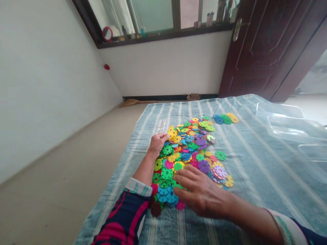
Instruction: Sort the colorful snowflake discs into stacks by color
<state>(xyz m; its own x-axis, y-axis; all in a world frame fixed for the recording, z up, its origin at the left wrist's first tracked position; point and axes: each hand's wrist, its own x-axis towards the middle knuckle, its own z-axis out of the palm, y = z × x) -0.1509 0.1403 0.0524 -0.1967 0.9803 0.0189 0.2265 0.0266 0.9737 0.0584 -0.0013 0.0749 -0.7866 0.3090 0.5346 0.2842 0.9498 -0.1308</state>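
A heap of colourful notched plastic discs [189, 139], the interlocking snowflake kind, lies on a striped bedcover [240, 204]. My left hand [157, 144] is at the heap's left edge, its fingertips pinched at a yellow notched disc [172, 135] among several yellow ones. Over the near part of the heap is my right hand [198, 190], palm down, fingers bent and thumb apart from them; nothing shows between them. Green discs [167, 173] and blue discs [165, 194] lie left of it, and a purple disc [203, 166] lies just beyond its knuckles.
Blue, green and yellow discs [226, 118] lie in a short row beyond the heap. Clear plastic boxes [293, 127] stand at the right. The bed's left edge drops to a tiled floor [102, 149]. Behind are a wall, a window ledge [163, 36] and a brown door [260, 51].
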